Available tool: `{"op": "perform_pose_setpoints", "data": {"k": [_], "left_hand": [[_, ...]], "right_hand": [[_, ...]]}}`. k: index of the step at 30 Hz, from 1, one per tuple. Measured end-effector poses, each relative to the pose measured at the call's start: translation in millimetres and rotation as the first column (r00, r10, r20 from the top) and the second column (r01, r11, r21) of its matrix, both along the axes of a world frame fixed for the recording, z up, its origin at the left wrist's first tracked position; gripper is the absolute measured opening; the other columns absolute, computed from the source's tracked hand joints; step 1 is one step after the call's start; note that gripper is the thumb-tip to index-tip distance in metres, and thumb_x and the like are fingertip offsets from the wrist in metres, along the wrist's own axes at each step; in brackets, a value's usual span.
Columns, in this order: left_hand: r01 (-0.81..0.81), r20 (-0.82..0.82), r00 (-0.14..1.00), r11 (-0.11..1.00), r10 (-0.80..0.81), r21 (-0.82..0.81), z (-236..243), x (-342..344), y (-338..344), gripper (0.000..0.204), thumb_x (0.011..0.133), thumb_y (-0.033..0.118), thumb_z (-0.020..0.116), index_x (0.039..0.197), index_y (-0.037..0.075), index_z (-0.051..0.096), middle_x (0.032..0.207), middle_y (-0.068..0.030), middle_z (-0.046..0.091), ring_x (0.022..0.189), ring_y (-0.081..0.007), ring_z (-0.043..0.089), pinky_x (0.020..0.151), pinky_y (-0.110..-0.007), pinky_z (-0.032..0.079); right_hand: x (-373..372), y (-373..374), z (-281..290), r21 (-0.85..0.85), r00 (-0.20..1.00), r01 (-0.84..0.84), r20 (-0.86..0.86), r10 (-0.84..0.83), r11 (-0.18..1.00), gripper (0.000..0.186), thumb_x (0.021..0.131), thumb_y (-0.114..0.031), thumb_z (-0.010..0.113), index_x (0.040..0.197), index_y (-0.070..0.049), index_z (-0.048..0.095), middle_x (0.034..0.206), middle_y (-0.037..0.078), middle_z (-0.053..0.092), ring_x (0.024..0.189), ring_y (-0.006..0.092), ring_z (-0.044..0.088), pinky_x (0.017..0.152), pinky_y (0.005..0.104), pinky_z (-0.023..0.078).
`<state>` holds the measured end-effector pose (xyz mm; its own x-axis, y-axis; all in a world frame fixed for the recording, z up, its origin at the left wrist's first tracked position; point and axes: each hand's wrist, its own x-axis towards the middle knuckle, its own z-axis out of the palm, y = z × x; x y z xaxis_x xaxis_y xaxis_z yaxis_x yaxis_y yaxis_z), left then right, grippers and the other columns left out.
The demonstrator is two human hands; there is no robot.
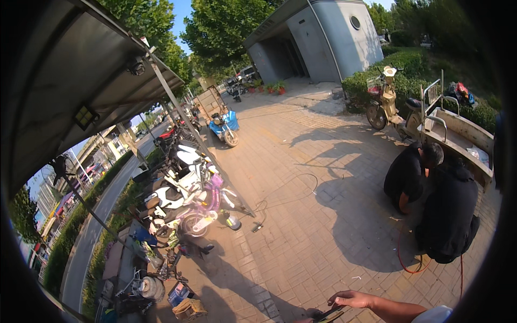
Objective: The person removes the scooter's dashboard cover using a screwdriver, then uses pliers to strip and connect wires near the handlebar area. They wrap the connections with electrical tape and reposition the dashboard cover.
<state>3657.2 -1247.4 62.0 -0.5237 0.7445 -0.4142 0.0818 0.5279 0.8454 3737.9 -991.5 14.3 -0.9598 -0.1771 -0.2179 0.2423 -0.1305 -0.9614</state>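
My right hand (351,299) reaches in from the lower right, its fingers stretched out. Just below its fingertips, at the bottom edge, is a thin dark strip-like thing (329,314) with a pale edge. Whether the hand touches it I cannot tell, and most of it lies outside the picture. Beside it is a small dark shape too cut off to name. I do not make out my left hand.
Two people in dark clothes crouch at the right by a cargo tricycle (464,141), a red hose (405,264) near them. Parked scooters (186,188) stand left under a canopy. A cable (285,185) crosses the paving. Tools and a cardboard box (189,309) lie lower left.
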Motion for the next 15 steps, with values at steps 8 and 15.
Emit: {"op": "perform_pose_setpoints", "data": {"k": [8, 15], "left_hand": [[0.415, -0.351, 0.823, 0.895, -0.447, -0.166, 15.5, -262.8, 184.4, 0.043, 0.081, 0.049, 0.067, 0.101, 0.011, 0.069, 0.099, -0.0146, 0.069, 0.091, -0.0308, 0.065, 0.079, -0.042, 0.050], [0.364, -0.286, 0.911, 0.906, -0.298, 0.215, 16.3, -508.5, 341.4, 0.054, 0.077, 0.023, 0.078, 0.124, 0.004, 0.057, 0.108, -0.0132, 0.066, 0.100, -0.0213, 0.063, 0.085, -0.036, 0.051]], "right_hand": [[-235.3, 121.3, 31.0, 0.314, 0.843, -0.533, 0.280, 0.460, 0.785, 0.043, 0.085, -0.032, 0.067, 0.115, -0.001, 0.066, 0.107, 0.014, 0.069, 0.091, 0.0239, 0.064, 0.079, 0.0369, 0.053], [-392.7, 251.3, 71.9, 0.295, 0.984, 0.052, 0.145, -0.099, 0.954, 0.046, 0.094, -0.031, 0.061, 0.127, 0.001, 0.057, 0.125, 0.012, 0.060, 0.111, 0.0213, 0.055, 0.095, 0.0363, 0.046]]}}
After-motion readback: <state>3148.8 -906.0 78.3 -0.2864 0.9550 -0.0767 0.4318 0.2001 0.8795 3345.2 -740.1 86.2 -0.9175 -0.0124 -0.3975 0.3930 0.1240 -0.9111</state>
